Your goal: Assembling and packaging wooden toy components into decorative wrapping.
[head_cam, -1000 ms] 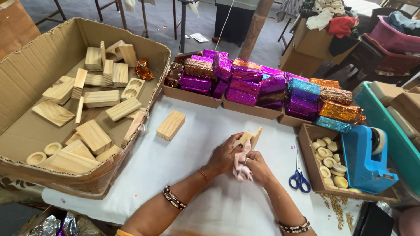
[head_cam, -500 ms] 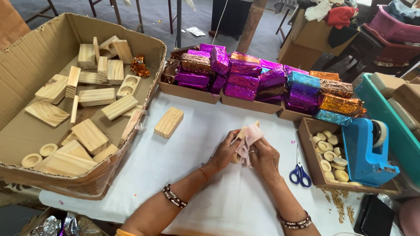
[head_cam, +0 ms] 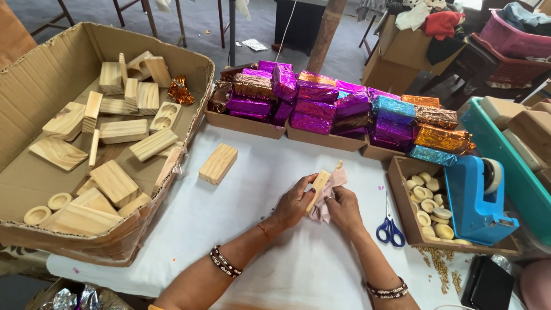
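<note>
Head view: left hand [head_cam: 295, 201] grips a small wooden block [head_cam: 319, 187] upright near the table's [head_cam: 258, 189] middle. Right hand [head_cam: 342, 205] pinches a pale pink cloth [head_cam: 325, 201] against it, fingers closed, likely to rub the wood. A spare wooden block [head_cam: 218, 163] lies towards the cardboard box [head_cam: 34, 74] at the left edge. Foil-wrapped blocks [head_cam: 321, 103] line the far edge; scissors [head_cam: 390, 227] are by the right edge.

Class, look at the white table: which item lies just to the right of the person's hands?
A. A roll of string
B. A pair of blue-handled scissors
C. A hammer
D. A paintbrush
B: the blue-handled scissors lie on the white table just right of the right hand, beside the small cardboard tray of wooden rings.
</note>
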